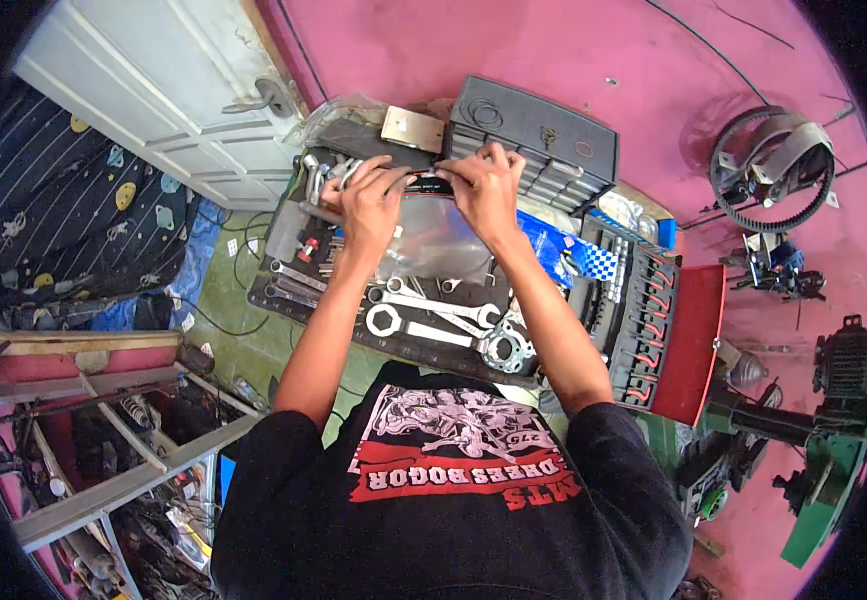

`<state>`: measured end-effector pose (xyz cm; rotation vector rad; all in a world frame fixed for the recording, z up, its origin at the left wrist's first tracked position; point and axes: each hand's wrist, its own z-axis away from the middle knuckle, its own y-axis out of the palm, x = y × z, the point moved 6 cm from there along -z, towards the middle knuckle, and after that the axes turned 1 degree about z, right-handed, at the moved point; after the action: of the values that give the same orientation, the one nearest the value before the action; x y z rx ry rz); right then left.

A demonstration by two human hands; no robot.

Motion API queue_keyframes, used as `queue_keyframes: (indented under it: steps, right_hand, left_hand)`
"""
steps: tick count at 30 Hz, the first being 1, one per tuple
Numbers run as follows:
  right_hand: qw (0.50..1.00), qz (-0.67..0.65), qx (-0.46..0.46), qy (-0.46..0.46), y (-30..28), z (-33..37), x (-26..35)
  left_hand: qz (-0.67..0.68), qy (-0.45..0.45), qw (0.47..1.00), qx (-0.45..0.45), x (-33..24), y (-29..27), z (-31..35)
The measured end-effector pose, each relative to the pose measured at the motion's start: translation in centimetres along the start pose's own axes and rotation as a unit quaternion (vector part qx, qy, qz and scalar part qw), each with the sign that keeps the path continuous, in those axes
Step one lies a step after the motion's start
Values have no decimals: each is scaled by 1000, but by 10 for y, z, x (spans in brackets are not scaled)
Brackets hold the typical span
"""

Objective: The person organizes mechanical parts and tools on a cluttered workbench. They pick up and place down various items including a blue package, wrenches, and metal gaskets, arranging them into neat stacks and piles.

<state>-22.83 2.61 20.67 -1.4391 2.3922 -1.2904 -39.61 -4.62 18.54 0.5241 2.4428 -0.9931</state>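
Between my hands hangs a clear plastic bag (438, 237) with a black printed strip (425, 186) along its top. My left hand (366, 205) pinches the strip's left end, fingers closed and pressed together. At the other end my right hand (488, 192) is closed on the strip in the same way. Whether anything lies inside the bag cannot be made out. Below it, on the dark work surface, several wrenches lie together, among them a large ring-ended wrench (423, 328). A round silver metal part with holes (505, 346) sits at their right.
A grey small-parts drawer cabinet (543, 130) stands behind my right hand. Blue packaging (553, 250) lies right of the bag. Farther right is an opened red tool case (688, 345) with red-handled tools. A white door (153, 95) stands at the left, a green machine (838, 440) at the right.
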Motion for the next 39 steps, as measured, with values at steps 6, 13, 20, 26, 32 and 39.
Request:
queue_keyframes:
  steps: [6, 13, 20, 26, 32, 39]
  right_hand:
    - [997, 56, -51, 6, -72, -17, -7]
    - [987, 102, -123, 5, -154, -37, -18]
    - [973, 173, -152, -7, -228, -69, -36]
    - [941, 260, -215, -42, -302, -97, -49]
    - [914, 306, -262, -38, -364, -120, -70]
    - [903, 313, -292, 2, -413, -146, -92]
  left_hand:
    - [-20, 73, 997, 16, -76, -5, -38]
    - [40, 133, 990, 0, -148, -3, -91]
    - [51, 199, 978, -29, -217, 16, -136]
    - [42, 308, 947, -82, -288, 25, -183]
    - [15, 368, 923, -110, -354, 30, -221]
    - [-20, 400, 910, -107, -409, 40, -267]
